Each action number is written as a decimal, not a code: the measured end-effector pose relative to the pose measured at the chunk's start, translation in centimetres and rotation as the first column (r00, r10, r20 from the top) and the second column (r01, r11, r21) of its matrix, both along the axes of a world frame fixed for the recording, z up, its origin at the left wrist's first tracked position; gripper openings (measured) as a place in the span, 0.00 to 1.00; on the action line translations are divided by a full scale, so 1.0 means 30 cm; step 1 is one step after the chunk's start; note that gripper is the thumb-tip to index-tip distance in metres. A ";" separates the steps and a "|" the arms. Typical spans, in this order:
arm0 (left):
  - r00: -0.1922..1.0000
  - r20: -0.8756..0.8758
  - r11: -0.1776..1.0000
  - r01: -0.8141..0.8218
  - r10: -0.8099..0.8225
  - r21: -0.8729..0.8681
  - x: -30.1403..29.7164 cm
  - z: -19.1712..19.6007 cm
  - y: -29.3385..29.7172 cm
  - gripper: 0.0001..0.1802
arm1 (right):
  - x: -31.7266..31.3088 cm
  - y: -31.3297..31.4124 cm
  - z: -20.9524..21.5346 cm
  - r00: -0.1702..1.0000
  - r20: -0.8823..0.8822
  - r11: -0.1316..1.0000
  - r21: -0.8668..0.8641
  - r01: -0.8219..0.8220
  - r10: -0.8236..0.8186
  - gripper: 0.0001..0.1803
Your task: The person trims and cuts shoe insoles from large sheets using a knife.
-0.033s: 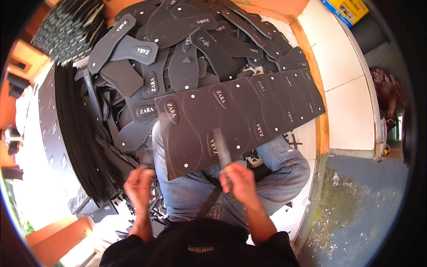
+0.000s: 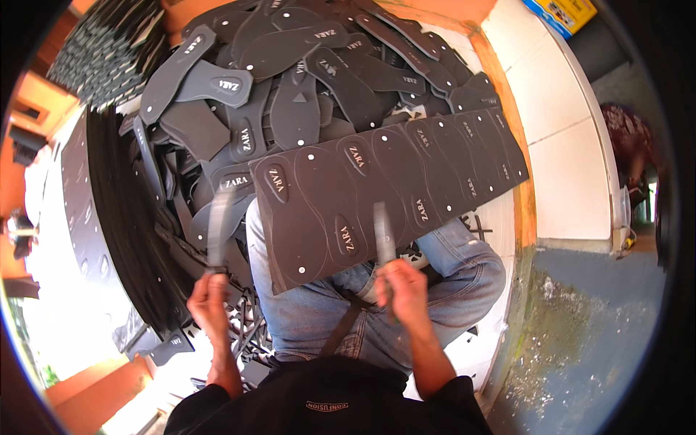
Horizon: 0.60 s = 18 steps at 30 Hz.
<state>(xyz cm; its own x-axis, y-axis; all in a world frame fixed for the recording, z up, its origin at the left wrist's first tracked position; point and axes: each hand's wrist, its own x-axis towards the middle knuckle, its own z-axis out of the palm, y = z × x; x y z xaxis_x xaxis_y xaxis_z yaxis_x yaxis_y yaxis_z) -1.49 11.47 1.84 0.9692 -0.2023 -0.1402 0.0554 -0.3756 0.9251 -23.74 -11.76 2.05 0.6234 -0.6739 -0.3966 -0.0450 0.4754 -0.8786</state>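
A dark sheet (image 2: 391, 170) printed and outlined with sole shapes lies slantwise across my jeans-clad legs, dotted with white spots. My right hand (image 2: 404, 290) is closed round the handle of a knife (image 2: 383, 232), whose motion-blurred blade points away from me over the sheet's near edge. Left of the sheet, my left hand (image 2: 209, 299) grips a second knife-like blade (image 2: 220, 228), also smeared and pointing away. That blade passes in front of a loose sole piece (image 2: 216, 217). I cannot tell whether either blade touches anything.
Beyond the sheet rises a heap of loose dark soles (image 2: 297, 109). A tall stack of dark sheets (image 2: 119, 217) stands at the left, and scraps (image 2: 250, 333) lie near my left forearm. White tiles (image 2: 565, 159) and a grey floor (image 2: 580, 312) extend to the right.
My left hand has shifted slightly left, and its blade now shows plainly, pointing away. My right hand and knife have moved right, away from a printed oval on the sheet.
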 end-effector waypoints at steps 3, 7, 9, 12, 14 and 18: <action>0.994 0.041 0.919 -0.109 0.101 0.378 0.174 -0.114 0.195 0.19 | -0.161 -0.068 -0.077 0.931 -0.179 0.936 -0.213 0.280 -0.319 0.12; 0.868 0.492 0.898 -0.261 0.059 0.354 0.213 -0.290 0.277 0.18 | -0.275 -0.038 -0.099 0.778 -0.354 0.764 -0.600 0.238 -0.520 0.12; 0.750 0.615 0.945 -0.325 0.243 0.022 0.117 -0.173 0.091 0.17 | -0.287 -0.016 -0.106 0.718 -0.368 0.676 -0.711 0.192 -0.591 0.12; 0.950 -0.047 0.931 0.290 -0.308 -0.222 -0.164 0.005 -0.158 0.16 | -0.264 0.014 -0.100 0.696 -0.329 0.621 -0.754 0.213 -0.638 0.14; 0.447 -0.487 0.652 0.618 -0.751 -0.439 -0.352 0.028 -0.319 0.19 | -0.297 0.008 -0.094 0.702 -0.432 0.728 -0.661 0.180 -0.566 0.15; 0.339 -0.862 0.899 -0.086 -0.378 -0.429 -0.499 -0.262 -0.527 0.18 | -0.282 0.002 -0.067 0.733 -0.467 0.789 -0.595 0.153 -0.494 0.15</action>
<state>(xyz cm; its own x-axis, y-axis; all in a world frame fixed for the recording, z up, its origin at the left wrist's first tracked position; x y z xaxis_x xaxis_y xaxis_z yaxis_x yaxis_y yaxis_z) -16.48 -4.33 -6.01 0.2143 -0.5793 -0.7865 0.9178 -0.1562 0.3651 -32.19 -11.69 0.04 0.0915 -0.9844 -0.1500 -0.5424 0.0771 -0.8366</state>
